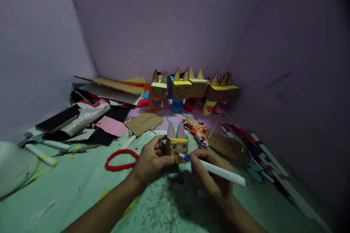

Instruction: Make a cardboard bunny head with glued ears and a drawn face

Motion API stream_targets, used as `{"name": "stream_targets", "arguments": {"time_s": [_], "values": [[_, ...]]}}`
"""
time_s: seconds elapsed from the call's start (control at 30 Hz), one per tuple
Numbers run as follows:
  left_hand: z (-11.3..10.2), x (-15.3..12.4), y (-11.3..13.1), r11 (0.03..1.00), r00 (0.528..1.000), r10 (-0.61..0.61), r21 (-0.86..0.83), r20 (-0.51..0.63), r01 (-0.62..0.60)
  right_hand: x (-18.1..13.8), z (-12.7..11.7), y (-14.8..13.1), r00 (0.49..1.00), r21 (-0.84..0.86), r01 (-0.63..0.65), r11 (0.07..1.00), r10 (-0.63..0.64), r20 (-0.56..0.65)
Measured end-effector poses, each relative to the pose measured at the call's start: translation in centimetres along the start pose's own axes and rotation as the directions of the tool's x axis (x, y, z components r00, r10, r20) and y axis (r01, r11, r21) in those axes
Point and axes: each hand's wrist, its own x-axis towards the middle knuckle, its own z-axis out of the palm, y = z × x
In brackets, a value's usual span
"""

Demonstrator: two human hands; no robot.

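Note:
My left hand (151,160) is closed round a small cardboard animal head (177,145) with pink ears edged in blue and a yellow top, held upright on the green surface. My right hand (209,173) grips a white marker (218,170) with a blue tip. The tip touches the face of the cardboard head near its lower right side. Blue eyes and a red mark show on the face.
Several finished cardboard animal figures (191,91) on coloured tubes stand in a row against the back wall. Cardboard and paper scraps (115,93) are piled at left, with a phone (57,118) and markers (41,154). A red loop (120,159) lies beside my left hand. Rolled paper sticks (262,153) lie at right.

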Motion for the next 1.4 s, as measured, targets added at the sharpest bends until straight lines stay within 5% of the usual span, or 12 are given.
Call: {"name": "stream_targets", "arguments": {"time_s": [0.47,0.83,1.13,1.23,1.4], "values": [[-0.1,0.3,-0.4,0.998,1.000,0.003,0.055,0.005,-0.004,-0.4,0.6,-0.1,0.997,-0.089,-0.051,0.995,0.047,-0.054],[-0.2,0.4,-0.7,0.998,1.000,0.024,0.061,0.009,-0.025,-0.2,0.3,0.0,0.999,-0.099,0.031,0.995,-0.033,-0.017],[-0.2,0.2,-0.5,1.000,1.000,0.013,-0.012,-0.009,-0.013,0.6,0.1,1.2,0.940,0.310,-0.248,0.918,0.306,-0.151],[-0.5,0.4,-0.6,0.999,0.999,0.030,-0.027,-0.030,-0.031,1.2,0.3,1.3,0.899,0.401,-0.383,0.832,0.435,-0.044],[-0.7,0.3,-0.5,0.993,0.994,0.114,-0.036,0.001,-0.113,1.2,0.7,1.1,0.832,0.604,-0.551,0.576,0.431,0.349]]}}
